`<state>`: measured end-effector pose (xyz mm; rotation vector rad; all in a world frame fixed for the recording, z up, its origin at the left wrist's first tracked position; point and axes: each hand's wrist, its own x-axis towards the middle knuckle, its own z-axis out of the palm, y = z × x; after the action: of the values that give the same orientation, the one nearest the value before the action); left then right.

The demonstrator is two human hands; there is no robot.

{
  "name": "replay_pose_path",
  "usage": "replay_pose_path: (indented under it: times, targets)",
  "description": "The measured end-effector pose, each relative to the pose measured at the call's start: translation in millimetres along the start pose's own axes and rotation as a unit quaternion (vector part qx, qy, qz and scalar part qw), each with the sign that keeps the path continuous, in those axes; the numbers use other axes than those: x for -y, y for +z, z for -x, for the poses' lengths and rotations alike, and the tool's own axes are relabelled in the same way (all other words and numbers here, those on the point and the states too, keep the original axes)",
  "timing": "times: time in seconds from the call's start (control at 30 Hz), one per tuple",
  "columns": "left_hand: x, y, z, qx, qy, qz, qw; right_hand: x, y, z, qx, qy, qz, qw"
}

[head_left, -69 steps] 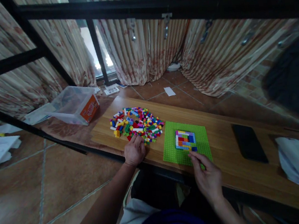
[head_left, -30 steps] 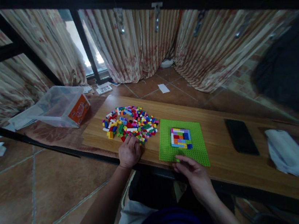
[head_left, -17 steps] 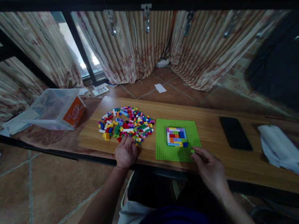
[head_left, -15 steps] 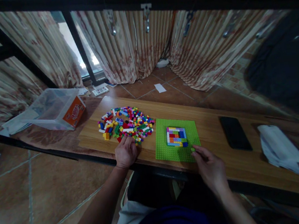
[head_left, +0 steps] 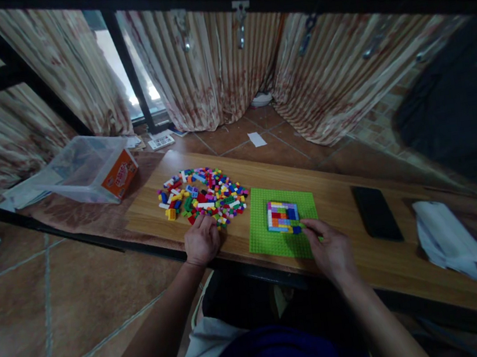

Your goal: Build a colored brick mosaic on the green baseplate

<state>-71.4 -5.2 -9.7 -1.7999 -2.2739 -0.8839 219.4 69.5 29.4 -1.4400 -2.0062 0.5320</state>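
My right hand (head_left: 329, 242) pinches a small green toy brick (head_left: 297, 223) between thumb and fingertips. It holds the brick at the near right corner of a square of multicoloured bricks (head_left: 277, 222), where the fingertips partly cover it; whether the brick is pressed down I cannot tell. The square is built on a bright green studded baseplate (head_left: 262, 242). At the near edge of a pile of loose bricks (head_left: 223, 195) rests my left hand (head_left: 203, 240), its fingers curled closed. Anything inside that hand is hidden.
All this lies on a long wooden board (head_left: 328, 190). To the right are a black phone (head_left: 376, 213) and a white tissue pack (head_left: 447, 231). Far left stands a clear plastic box (head_left: 83, 169) with an orange label. Curtains and a dark frame rise behind.
My right hand has moved forward and slightly left, bringing the green brick from over the baseplate's near right part to the corner of the brick square. My left hand stays by the pile.
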Motion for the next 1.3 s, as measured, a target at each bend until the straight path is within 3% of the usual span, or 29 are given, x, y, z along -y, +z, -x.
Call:
replay_pose_path:
  times: [0.3, 0.73, 1.1, 1.3]
  targets:
    - [-2, -2.6, -1, 0.005, -0.002, 0.012, 1.000, -4, -1, 3, 0.000, -0.003, 0.008, 1.000]
    - [-2, -2.4, 0, 0.012, -0.006, 0.004, 1.000, -8, 4, -1, 0.029, -0.132, 0.127, 0.983]
    - [-1, -1.5, 0, 0.002, 0.002, 0.004, 1.000, -8, 6, -7, 0.047, -0.094, 0.067, 0.992]
    - [0, -0.8, 0, 0.007, 0.001, 0.005, 1.000, -6, 3, -4, 0.041, -0.132, 0.093, 0.986]
